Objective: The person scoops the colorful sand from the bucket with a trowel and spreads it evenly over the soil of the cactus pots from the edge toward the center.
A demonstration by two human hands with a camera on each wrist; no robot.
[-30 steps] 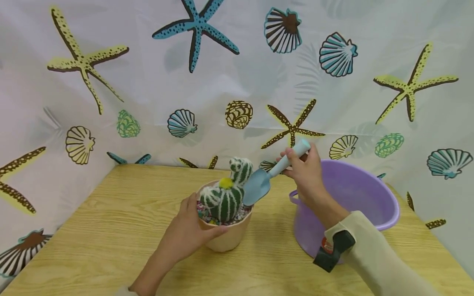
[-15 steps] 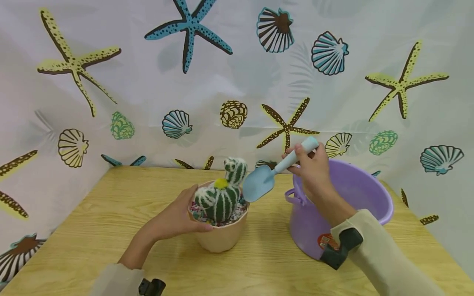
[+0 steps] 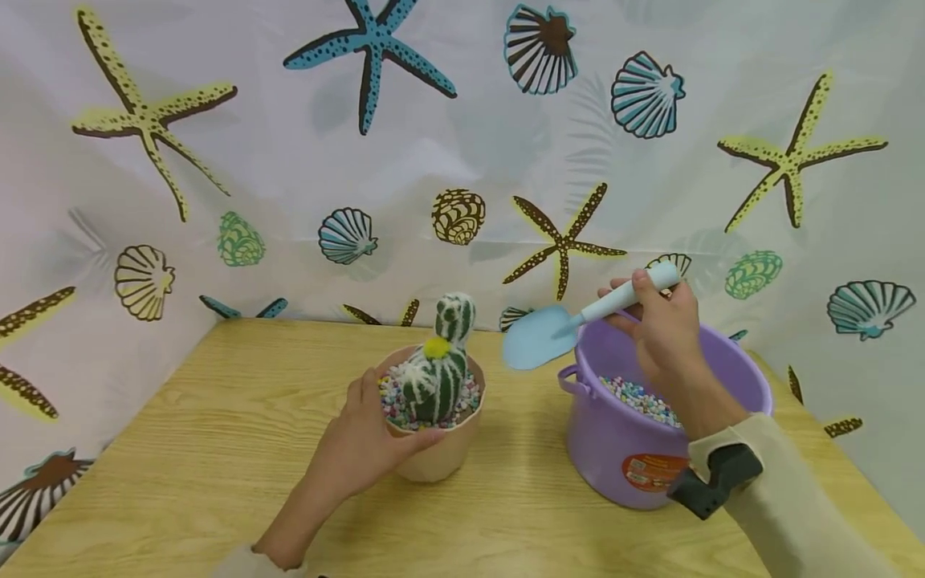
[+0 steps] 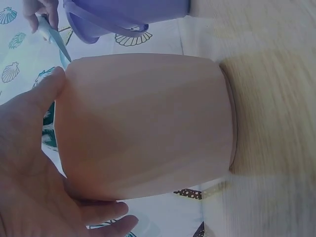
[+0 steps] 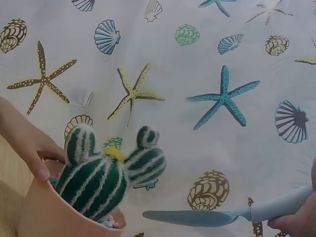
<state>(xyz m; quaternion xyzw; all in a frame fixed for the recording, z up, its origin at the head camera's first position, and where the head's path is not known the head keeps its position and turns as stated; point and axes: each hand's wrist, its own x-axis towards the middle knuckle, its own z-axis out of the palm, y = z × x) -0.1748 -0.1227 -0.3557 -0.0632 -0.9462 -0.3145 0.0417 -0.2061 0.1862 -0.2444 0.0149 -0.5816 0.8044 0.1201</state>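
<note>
My left hand (image 3: 357, 433) grips a beige plant pot (image 3: 433, 461) on its left side, the thumb along the near rim and the fingers round the far side. In the pot stands a knitted-looking green cactus (image 3: 438, 385) with white stripes and a yellow flower, with small multicoloured pebbles (image 3: 462, 397) round its base. My right hand (image 3: 668, 329) holds a light blue hand trowel (image 3: 542, 335) by the handle, its blade pointing left in the air between pot and bucket. The right wrist view shows the trowel's blade (image 5: 192, 217) edge-on, beside the pot.
A purple bucket (image 3: 607, 441) with a side handle and a red label stands on the right, below my right forearm. Multicoloured pebbles (image 3: 639, 400) lie inside it. The wooden tabletop (image 3: 238, 401) meets a curtain (image 3: 289, 177) printed with starfish and shells at the back.
The trowel has moved away from the cactus, to the right and up, and its blade has turned flatter. Pebbles inside the bucket have come into view. My left hand stays on the pot.
</note>
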